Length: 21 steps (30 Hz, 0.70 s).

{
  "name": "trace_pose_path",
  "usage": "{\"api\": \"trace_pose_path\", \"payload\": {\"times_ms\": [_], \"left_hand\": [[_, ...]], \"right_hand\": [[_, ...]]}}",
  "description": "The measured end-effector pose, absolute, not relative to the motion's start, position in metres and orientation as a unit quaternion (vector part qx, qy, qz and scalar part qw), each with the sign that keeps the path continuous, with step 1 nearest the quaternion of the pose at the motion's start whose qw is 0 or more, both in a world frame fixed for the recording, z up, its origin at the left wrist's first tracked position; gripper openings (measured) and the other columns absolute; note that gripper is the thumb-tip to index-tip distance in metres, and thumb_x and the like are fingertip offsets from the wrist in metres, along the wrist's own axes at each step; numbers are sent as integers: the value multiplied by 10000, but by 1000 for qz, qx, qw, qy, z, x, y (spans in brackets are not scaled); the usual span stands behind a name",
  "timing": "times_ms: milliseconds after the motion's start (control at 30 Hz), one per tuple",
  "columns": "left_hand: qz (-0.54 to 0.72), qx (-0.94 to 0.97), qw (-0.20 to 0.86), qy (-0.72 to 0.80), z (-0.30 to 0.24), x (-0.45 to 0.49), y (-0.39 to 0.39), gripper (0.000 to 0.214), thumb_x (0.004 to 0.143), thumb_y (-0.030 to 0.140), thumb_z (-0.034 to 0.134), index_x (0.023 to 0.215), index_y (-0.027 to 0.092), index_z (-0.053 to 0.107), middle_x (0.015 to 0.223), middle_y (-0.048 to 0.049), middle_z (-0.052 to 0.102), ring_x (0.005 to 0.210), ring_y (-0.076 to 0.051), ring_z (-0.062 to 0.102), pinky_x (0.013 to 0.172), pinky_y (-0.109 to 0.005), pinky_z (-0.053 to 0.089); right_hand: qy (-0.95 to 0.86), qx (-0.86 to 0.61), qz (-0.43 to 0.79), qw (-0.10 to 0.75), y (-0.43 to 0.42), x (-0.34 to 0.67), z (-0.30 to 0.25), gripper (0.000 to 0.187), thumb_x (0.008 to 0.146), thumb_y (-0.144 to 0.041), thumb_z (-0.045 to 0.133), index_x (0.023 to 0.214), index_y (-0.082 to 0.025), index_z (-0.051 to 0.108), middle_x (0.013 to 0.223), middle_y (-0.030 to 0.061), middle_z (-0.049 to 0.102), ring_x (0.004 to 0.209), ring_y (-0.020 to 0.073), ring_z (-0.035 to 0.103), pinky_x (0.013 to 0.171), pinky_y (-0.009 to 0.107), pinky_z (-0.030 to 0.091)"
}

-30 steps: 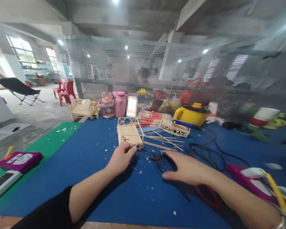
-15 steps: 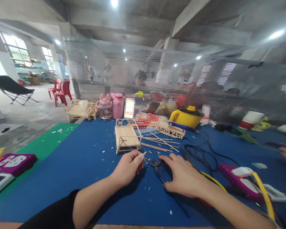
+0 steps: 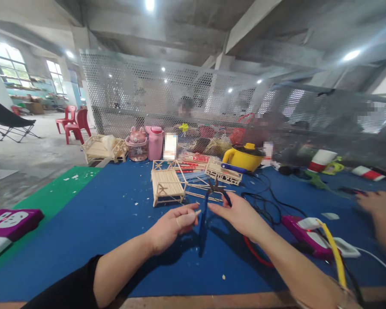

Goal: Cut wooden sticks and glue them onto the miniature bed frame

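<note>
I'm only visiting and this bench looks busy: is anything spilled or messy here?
Yes. Small pale wood chips lie scattered over the blue mat, around the left hand pinching a stick piece and the right hand holding pliers. Loose sticks lie crisscrossed beside the stick frame.

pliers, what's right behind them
Behind the pliers in the right hand lie loose sticks and a stick rack on the blue mat. The pliers' head covers part of those sticks. The left hand pinches a short stick.
</note>
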<state>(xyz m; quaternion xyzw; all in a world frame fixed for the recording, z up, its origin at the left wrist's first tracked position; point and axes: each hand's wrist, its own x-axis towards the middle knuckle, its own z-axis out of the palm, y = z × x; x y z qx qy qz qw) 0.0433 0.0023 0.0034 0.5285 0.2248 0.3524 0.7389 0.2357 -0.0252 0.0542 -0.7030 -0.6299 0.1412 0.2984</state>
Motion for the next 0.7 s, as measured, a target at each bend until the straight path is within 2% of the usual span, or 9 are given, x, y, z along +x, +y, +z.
{"api": "trace_pose_path", "payload": {"times_ms": [67,167,233,267,333,400,533,633,700], "left_hand": [[338,539,738,226,3,44,0,306,754,442,609,691,147,556,807,-32,555,669,-97,489,588,-211,363],[367,568,689,261,2,41,0,347,807,513,505,729,175,493,546,69,351,475,-66,299,470,-198,249],[400,596,637,281,3,37,-1,357,829,518,468,709,182,454,539,78,301,473,-67,246,457,-202,205],[414,607,618,282,5,36,-2,360,836,514,458,698,182,441,551,74,306,484,-70,246,459,-205,198],[426,614,608,268,8,35,-7,364,846,502,444,677,181,421,570,67,314,503,-74,247,467,-210,197],[417,614,626,241,11,36,-14,371,853,492,432,653,182,396,563,66,309,503,-76,237,470,-215,196],[374,631,654,184,15,39,-24,390,853,485,425,613,181,376,541,63,309,493,-75,239,480,-225,209],[349,643,659,175,15,39,-24,385,849,478,428,608,180,390,545,58,312,499,-80,260,499,-227,243],[371,661,625,188,15,38,-20,369,855,460,421,626,172,437,596,28,396,568,-103,359,574,-237,314]], "right_hand": [[-603,-685,188,363,-24,222,52,284,660,-416,634,681,-204,447,585,-55,459,535,108,424,478,233,334],[-541,-617,377,430,-30,206,47,228,671,-306,634,710,-204,432,570,-87,390,462,63,342,399,183,262],[-491,-538,489,480,-37,202,44,220,663,-249,650,779,-208,467,675,-63,480,506,63,420,387,161,271],[-466,-498,524,510,-40,201,41,247,642,-220,670,807,-211,485,779,-37,540,596,79,500,419,160,330],[-423,-424,570,563,-46,199,36,303,612,-182,684,861,-226,518,1010,13,594,889,149,580,602,219,470],[-399,-349,619,579,-52,194,28,379,588,-160,639,944,-242,537,1153,42,589,1104,210,521,834,347,468],[-413,-257,701,522,-58,177,19,688,447,-124,498,1126,-233,516,1217,60,584,1140,244,505,957,433,381],[-435,-255,688,522,-58,175,22,724,427,-112,463,1140,-230,518,1185,58,596,1118,234,518,955,411,385],[-451,-281,645,549,-56,185,30,685,442,-118,455,1114,-229,523,1134,66,610,1089,239,532,932,412,403]]}}
